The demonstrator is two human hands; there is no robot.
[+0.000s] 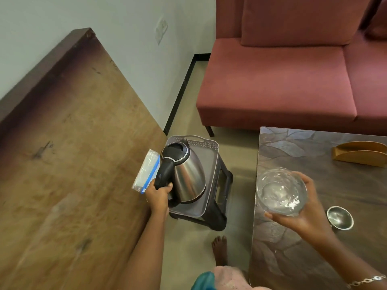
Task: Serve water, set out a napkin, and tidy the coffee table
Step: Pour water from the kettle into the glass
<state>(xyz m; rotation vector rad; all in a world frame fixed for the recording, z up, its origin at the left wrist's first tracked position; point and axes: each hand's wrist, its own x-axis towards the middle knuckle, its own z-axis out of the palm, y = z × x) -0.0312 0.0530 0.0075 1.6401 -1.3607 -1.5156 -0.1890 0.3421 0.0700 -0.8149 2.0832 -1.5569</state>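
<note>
My left hand [158,194] grips the black handle of a steel electric kettle [186,176], which stands on or just above a grey tray [209,149] on a dark stool [222,197]. In my right hand [303,214] is a clear glass [280,191], seen from above, with some water in it; I hold it over the left edge of the coffee table [293,141]. A plastic packet of white napkins with a blue stripe [146,170] lies to the left of the kettle, at the edge of the wooden table.
A wooden napkin holder [360,153] and a small steel bowl [340,217] stand on the coffee table. A large wooden table [73,153] fills the left. A red sofa [282,80] stands behind. My bare foot [219,250] is on the floor between the two tables.
</note>
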